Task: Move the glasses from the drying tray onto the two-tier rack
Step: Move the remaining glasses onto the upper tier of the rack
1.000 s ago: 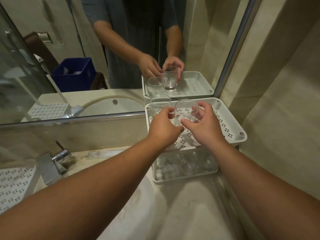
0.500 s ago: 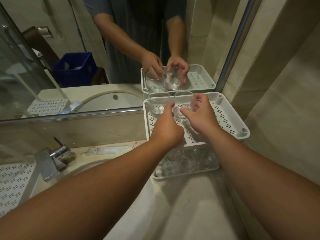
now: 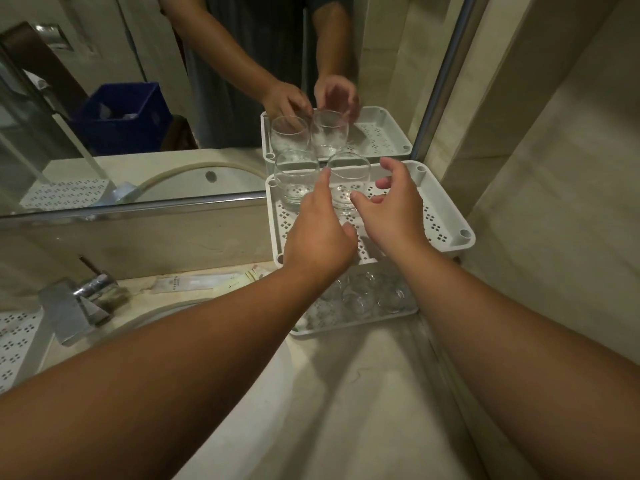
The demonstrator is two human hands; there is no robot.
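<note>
The white two-tier rack (image 3: 446, 216) stands against the mirror at the counter's right end. Two clear glasses stand upright on its perforated top tier: one at the back left (image 3: 294, 181) and one just to its right (image 3: 348, 178). My left hand (image 3: 322, 233) reaches up to the right glass, its index finger lying along the glass's left side. My right hand (image 3: 394, 206) hovers just right of that glass with fingers spread, holding nothing. Several more glasses (image 3: 360, 299) sit on the lower tier, partly hidden by my forearms.
A white perforated drying tray (image 3: 14, 341) shows at the left edge, beside a chrome faucet (image 3: 76, 306) over the sink basin (image 3: 242, 375). Sachets (image 3: 194, 282) lie along the backsplash. The mirror (image 3: 138, 133) doubles the rack and hands. A tiled wall (image 3: 554, 202) closes the right side.
The glass both hands held has been set down on the top tier beside the first one. My right hand has let go and opened; my left has loosened to a fingertip touch.
</note>
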